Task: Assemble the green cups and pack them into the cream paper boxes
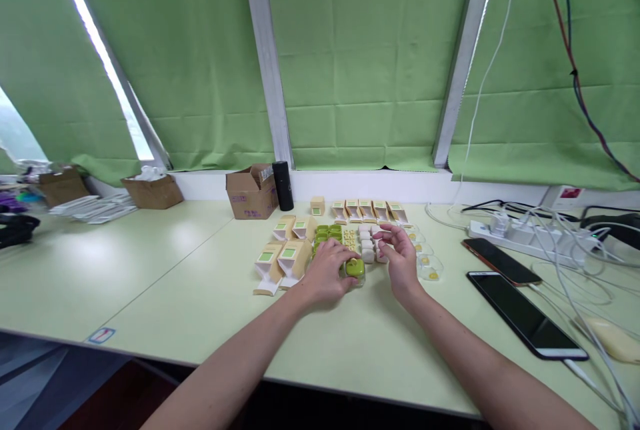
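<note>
My left hand (327, 269) is closed around a small clear case with a rounded green insert (355, 267), resting on the table near its middle. Just to the right, my right hand (401, 258) hovers with its fingers bent and apart, beside rows of small white rounded pieces (367, 245). I make out nothing between those fingers. Behind my left hand stand several green pieces (323, 230), partly hidden by it. A column of little yellow parts (349, 238) lies between the green and white ones. Clear cases with yellow spots (429, 267) line up right of my right hand.
Open cardboard sleeves (267, 267) stand at left, with another row (367, 210) behind. A brown carton (251, 193) and black bottle (283, 186) are at the wall. Two phones (525, 313), (501, 261) and a cabled power strip (533, 243) lie right.
</note>
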A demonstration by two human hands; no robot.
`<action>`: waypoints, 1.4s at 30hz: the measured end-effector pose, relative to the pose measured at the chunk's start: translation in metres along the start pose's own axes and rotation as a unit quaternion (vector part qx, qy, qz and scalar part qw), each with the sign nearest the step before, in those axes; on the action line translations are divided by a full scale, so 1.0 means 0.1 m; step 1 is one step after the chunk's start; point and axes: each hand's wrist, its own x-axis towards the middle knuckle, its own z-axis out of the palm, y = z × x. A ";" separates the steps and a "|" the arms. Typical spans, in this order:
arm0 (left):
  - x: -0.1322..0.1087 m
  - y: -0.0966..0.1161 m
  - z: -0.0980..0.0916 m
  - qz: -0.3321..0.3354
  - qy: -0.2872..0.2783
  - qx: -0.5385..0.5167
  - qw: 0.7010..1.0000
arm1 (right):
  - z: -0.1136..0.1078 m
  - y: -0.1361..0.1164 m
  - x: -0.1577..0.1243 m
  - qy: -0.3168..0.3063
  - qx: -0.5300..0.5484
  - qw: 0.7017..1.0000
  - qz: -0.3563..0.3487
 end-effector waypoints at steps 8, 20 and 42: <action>0.00 0.02 0.01 0.011 -0.022 0.039 0.999 | 0.02 -0.02 -0.02 0.001 0.007 1.000 0.009; 0.04 -0.02 -0.03 0.013 -0.002 0.027 1.000 | 0.02 -0.07 -0.01 0.004 0.036 0.999 0.021; 1.42 -0.84 -0.04 -0.100 -0.139 0.205 0.964 | 0.03 -0.07 0.00 0.009 0.019 0.999 0.034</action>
